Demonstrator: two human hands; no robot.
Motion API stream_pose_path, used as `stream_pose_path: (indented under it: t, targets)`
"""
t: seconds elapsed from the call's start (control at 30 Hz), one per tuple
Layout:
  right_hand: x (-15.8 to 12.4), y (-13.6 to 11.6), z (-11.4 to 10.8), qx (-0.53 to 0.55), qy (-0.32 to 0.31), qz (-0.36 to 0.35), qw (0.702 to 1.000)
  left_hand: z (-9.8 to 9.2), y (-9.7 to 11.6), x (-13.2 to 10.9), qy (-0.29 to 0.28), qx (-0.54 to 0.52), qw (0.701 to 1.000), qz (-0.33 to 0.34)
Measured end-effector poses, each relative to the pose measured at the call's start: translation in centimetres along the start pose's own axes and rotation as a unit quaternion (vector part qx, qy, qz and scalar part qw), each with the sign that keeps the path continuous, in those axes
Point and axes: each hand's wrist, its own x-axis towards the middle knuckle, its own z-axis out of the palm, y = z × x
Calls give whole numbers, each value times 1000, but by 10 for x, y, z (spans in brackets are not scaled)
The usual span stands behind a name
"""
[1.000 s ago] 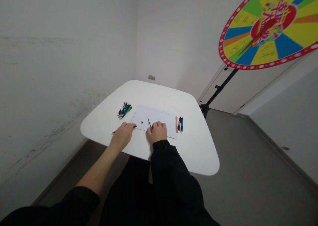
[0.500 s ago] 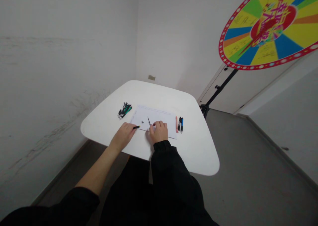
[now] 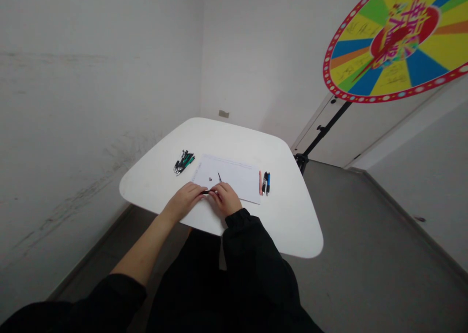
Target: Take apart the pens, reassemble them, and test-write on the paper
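My left hand [image 3: 185, 199] is closed around one end of a short black pen barrel [image 3: 206, 192] at the front edge of the paper. My right hand [image 3: 227, 199] pinches the barrel's other end, so the fingertips of both hands nearly meet. Just beyond them, a thin dark pen refill [image 3: 219, 176] lies on the white paper sheet [image 3: 237, 172], its near end close to my right fingers. A small dark piece [image 3: 210, 179] rests on the sheet left of the refill; its kind is too small to tell.
Left of the paper lies a pile of several black and green pens [image 3: 184, 163]. A pink pen [image 3: 260, 182], a black pen [image 3: 264, 183] and a blue pen [image 3: 268, 183] lie at the right. Beyond the white table [image 3: 292, 225] stands a colourful prize wheel [image 3: 395, 45].
My right hand has moved left and nearer me, from beside the refill to the black pen barrel. My left hand has shifted slightly right with the barrel.
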Motion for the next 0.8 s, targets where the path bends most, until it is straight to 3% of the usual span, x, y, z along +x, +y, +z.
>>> stream_pose_path:
  t: [0.6,0.8]
  targets:
    - [-7,11,-19,100,106,106,984,1,-1,-3,26,49,997,-48]
    - [-10,27,-24,48,169,200,964,1,-1,-4,26,35,997,-56]
